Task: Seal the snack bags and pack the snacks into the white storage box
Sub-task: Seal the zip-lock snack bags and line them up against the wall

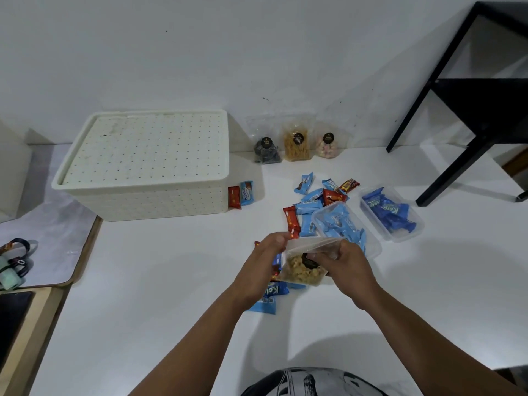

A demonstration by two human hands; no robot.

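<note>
**Both hands on the top of a clear snack bag**

The clear snack bag [304, 267] with pale, crumbly pieces inside is held up just above the white surface, in front of the person. The left hand [264, 262] pinches the bag's top edge at its left corner, and the right hand [344, 260] has its fingers curled over the top edge at the right side. A dark round label shows on the bag's front, partly behind the right hand's fingers. Whether the top strip is pressed closed I cannot tell.

Under and around the bag lie small wrapped snacks: a blue packet [274, 290] sits under the left wrist, and a loose heap of blue and red packets [314, 201] spreads just beyond the hands. A clear tub [371, 244] holding blue packets stands right behind the bag, and a second clear tub [391, 212] with darker blue packets is to its right.

Further back, three more bags stand against the wall: a dark-filled bag [267, 151], a yellow-stick bag [297, 144] and a pink-and-white bag [328, 144]. The white storage box [148, 167] sits to the left with its perforated lid on; a red packet [234, 197] and a blue one lean against its right side. A black table frame [457, 110] stands at the far right.
</note>
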